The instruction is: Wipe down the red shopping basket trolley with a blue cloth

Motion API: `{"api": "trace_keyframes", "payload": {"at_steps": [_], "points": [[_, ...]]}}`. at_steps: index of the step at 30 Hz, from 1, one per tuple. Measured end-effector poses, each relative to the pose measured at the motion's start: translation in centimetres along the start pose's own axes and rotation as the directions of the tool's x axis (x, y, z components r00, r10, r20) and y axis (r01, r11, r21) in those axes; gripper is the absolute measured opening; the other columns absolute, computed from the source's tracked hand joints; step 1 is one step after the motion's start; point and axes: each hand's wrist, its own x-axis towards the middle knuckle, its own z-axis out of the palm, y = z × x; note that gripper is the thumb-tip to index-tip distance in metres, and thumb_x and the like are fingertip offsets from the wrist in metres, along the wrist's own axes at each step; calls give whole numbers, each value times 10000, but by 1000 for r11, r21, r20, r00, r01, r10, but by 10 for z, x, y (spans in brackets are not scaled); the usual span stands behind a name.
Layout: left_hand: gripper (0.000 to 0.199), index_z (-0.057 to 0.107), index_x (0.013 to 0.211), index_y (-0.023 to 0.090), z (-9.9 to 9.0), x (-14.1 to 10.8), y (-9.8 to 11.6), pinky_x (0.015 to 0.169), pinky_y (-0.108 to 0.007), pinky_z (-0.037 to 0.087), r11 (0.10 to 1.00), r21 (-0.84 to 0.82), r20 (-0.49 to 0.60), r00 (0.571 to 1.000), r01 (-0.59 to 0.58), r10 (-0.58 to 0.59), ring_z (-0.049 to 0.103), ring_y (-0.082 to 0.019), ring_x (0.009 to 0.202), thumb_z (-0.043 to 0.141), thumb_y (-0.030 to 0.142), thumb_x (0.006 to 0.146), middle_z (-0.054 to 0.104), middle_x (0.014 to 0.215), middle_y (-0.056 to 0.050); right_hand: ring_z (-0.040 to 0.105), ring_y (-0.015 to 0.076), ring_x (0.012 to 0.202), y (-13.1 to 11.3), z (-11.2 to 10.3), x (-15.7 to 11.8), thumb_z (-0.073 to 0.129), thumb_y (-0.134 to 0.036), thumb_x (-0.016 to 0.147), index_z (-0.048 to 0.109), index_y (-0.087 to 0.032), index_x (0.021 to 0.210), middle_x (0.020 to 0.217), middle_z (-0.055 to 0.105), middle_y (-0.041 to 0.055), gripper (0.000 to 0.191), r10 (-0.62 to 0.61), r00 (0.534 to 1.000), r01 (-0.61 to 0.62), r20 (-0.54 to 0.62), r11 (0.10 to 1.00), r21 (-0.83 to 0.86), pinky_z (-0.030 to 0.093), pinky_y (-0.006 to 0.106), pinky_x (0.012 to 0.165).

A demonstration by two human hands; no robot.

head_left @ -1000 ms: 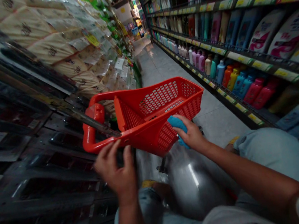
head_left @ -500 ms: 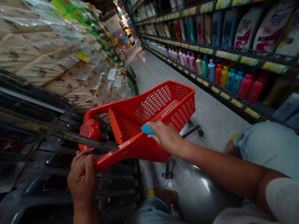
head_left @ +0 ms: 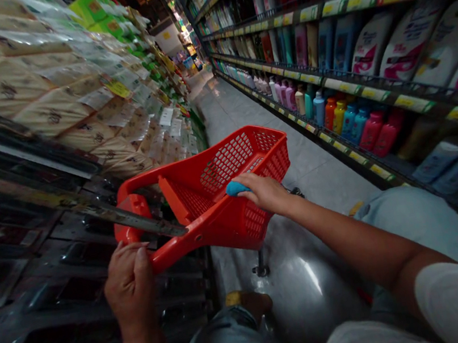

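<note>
In the head view a red plastic shopping cart (head_left: 225,235) stands in the aisle, its perforated basket pointing away from me and to the right. My left hand (head_left: 131,278) is wrapped around the near end of the cart's handle. A blue cloth (head_left: 236,188), bunched small, is under the fingers of my right hand (head_left: 264,192), pressed on the cart's near side rim. Across the handle end lies a long grey metal bar (head_left: 142,222), slanting in from the left. No goods show in the visible part of the basket.
Wrapped tissue packs (head_left: 51,106) are piled high on the left, above dark packaged goods (head_left: 64,333). Shelves of bottles (head_left: 373,130) line the right side. A grey tiled floor (head_left: 229,100) runs between them. My knee (head_left: 417,223) is near the right shelf.
My right hand has slid the blue cloth a little to the right along the rim. The cart sits slightly further left in view. My left hand keeps its grip.
</note>
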Motion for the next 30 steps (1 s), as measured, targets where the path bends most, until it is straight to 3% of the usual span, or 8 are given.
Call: {"api": "trace_keyframes", "payload": {"at_steps": [3, 9, 12, 15, 20, 25, 30], "points": [[322, 632, 670, 200, 0, -2, 9, 1075, -440, 480, 1000, 18, 21, 1000, 4, -4, 652, -164, 818, 509, 355, 924, 675, 761, -11, 579, 226, 1293, -4, -4, 1, 580, -274, 982, 593, -216, 1345, 1374, 634, 77, 368, 66, 997, -65, -39, 998, 24, 477, 396, 1097], [339, 627, 694, 203, 0, -6, 26, 1090, -445, 460, 997, 60, 24, 999, 47, -49, 654, -181, 850, 475, 368, 949, 674, 780, -40, 609, 223, 1235, -52, 9, -15, 560, -338, 993, 547, -296, 1379, 1451, 553, 33, 388, -86, 996, 84, 24, 995, 60, 541, 354, 987], [342, 620, 687, 209, -1, -7, 30, 1089, -433, 457, 997, 63, 35, 999, 32, -34, 649, -177, 830, 469, 367, 949, 663, 762, -29, 635, 252, 1181, -46, 7, -14, 553, -314, 993, 583, -283, 1348, 1417, 560, 58, 358, 96, 994, -96, -45, 995, -2, 554, 372, 949], [348, 595, 666, 209, 0, -9, 33, 1086, -417, 454, 997, 79, 42, 999, 11, -14, 637, -167, 808, 460, 351, 954, 642, 739, -17, 641, 284, 1162, -38, 10, -17, 537, -293, 996, 582, -233, 1374, 1437, 536, 110, 385, 235, 961, -241, -148, 970, -28, 554, 407, 952], [329, 607, 689, 205, 2, -14, 37, 1066, -407, 466, 994, 106, 8, 1000, 12, -13, 624, -163, 825, 466, 329, 959, 637, 749, -14, 638, 259, 1175, -43, 29, -28, 570, -315, 988, 560, -282, 1424, 1456, 531, 83, 437, 56, 985, -52, -161, 998, 24, 556, 380, 988], [314, 604, 694, 201, 3, -17, 41, 1070, -407, 464, 995, 101, 10, 1000, -15, 14, 611, -150, 821, 471, 286, 964, 624, 740, -3, 631, 260, 1165, -33, 46, -32, 582, -295, 980, 584, -240, 1403, 1315, 556, 128, 427, 230, 899, -207, -373, 973, 102, 572, 389, 960], [270, 628, 736, 198, 4, -18, 42, 1078, -425, 464, 994, 101, -14, 999, -31, 32, 615, -153, 842, 487, 259, 959, 634, 767, -7, 654, 230, 1080, -30, 56, -34, 590, -345, 975, 561, -295, 1427, 1272, 574, 96, 455, 68, 946, -30, -316, 992, 123, 577, 346, 914]]}}
